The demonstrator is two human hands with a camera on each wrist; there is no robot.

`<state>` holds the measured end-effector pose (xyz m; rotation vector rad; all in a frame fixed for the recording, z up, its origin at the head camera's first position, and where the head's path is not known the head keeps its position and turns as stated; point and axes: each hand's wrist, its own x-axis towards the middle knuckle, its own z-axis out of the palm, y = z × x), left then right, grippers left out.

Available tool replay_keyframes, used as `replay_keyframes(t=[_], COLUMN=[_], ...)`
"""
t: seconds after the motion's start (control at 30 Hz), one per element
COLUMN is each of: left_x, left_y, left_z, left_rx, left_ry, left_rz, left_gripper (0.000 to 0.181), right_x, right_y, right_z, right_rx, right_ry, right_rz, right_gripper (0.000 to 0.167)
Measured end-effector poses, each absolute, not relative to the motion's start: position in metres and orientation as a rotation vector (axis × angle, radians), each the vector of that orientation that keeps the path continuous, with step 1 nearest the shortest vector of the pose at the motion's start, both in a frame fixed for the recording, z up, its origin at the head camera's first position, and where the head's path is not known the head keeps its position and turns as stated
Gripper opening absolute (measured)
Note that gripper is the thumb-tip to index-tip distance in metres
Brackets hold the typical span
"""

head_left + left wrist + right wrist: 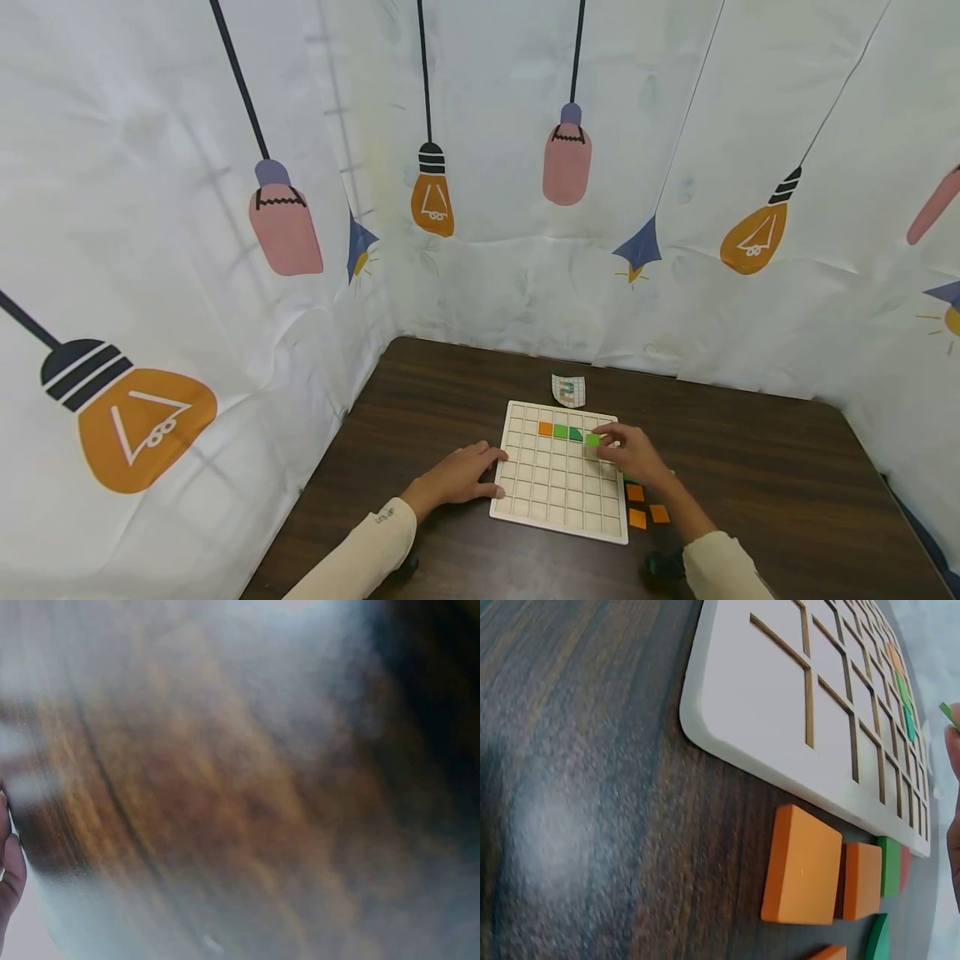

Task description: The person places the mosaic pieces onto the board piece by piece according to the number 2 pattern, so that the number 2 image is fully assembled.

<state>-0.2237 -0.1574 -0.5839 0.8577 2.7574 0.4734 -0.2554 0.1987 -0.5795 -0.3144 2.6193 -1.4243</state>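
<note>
A white grid board (542,500) lies on the brown table. In its upper rows sit an orange tile (545,428), a green tile (561,431) and a darker green tile (576,434), side by side. My right hand (637,457) pinches a light green tile (592,440) just right of that row; the right wrist view shows this green tile (950,715) edge-on at the fingertips. On the board's left edge rest the spread fingers and thumb of my left hand (459,478). Only part of the left hand (11,881) appears in the left wrist view, which is blurred.
Right of the board lie several loose tiles, among them an orange tile (806,866), a green tile (889,866), a red tile (904,868) and a dark green tile (879,937). Behind the board is a small printed card (568,391). A patterned white curtain (495,275) borders the table.
</note>
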Motion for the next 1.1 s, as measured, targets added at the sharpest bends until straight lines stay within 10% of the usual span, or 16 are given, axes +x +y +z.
replay_keyframes(t=[1.1], left_x=[-0.223], left_y=[-0.157], left_z=[-0.582], left_rx=[0.867], left_ry=[2.757], left_rz=[0.482], left_gripper=[0.062], right_x=[-0.262], right_y=[0.164], right_z=[-0.595], right_rx=[-0.213], right_ry=[2.658], right_rz=[-1.340], right_gripper=[0.024])
